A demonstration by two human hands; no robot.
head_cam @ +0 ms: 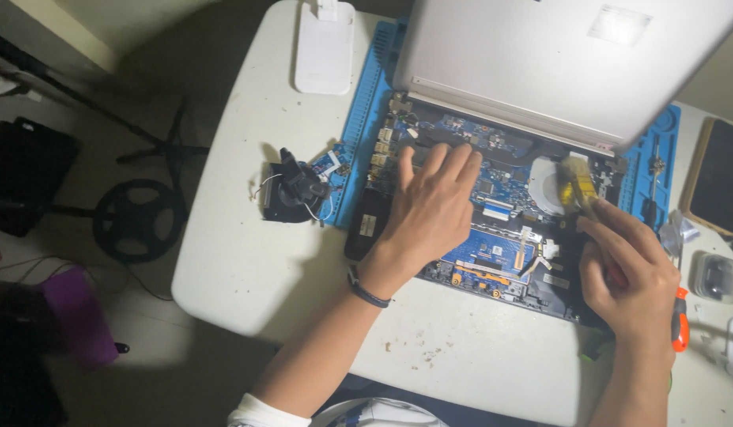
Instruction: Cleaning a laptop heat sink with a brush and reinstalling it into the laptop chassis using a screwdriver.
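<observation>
— In the middle of the white worktop [248, 269]?
— An opened laptop [493, 213], on a blue mat [366, 103]. Bottom cover [556, 63] tipped up at the back, silver. Blue circuit board [493, 253] and a round fan [550, 183] showing inside.

— And the left hand [430, 209]?
— Flat on the board, fingers [453, 162] spread and released, grasping nothing. Dark band [368, 294] on the wrist.

— The right hand [627, 265]?
— At the right side of the laptop, close to the fan. Fingers [612, 225] clenched around a tool with a yellow see-through handle [578, 186]. Blurred, so hard to tell the kind of tool.

— Left of the laptop?
— A small black fan part [291, 194] with thin wires, half on the mat's edge, half on the worktop. A white flat stand [324, 47] further back.

— Right of it?
— An orange-handled tool [680, 320] just beside the right hand. A small clear box [718, 277] near it. A dark pad with a brown rim [718, 174] at the far edge.

— On the floor?
— A black round base with a stand [139, 217], well apart from the worktop.
</observation>
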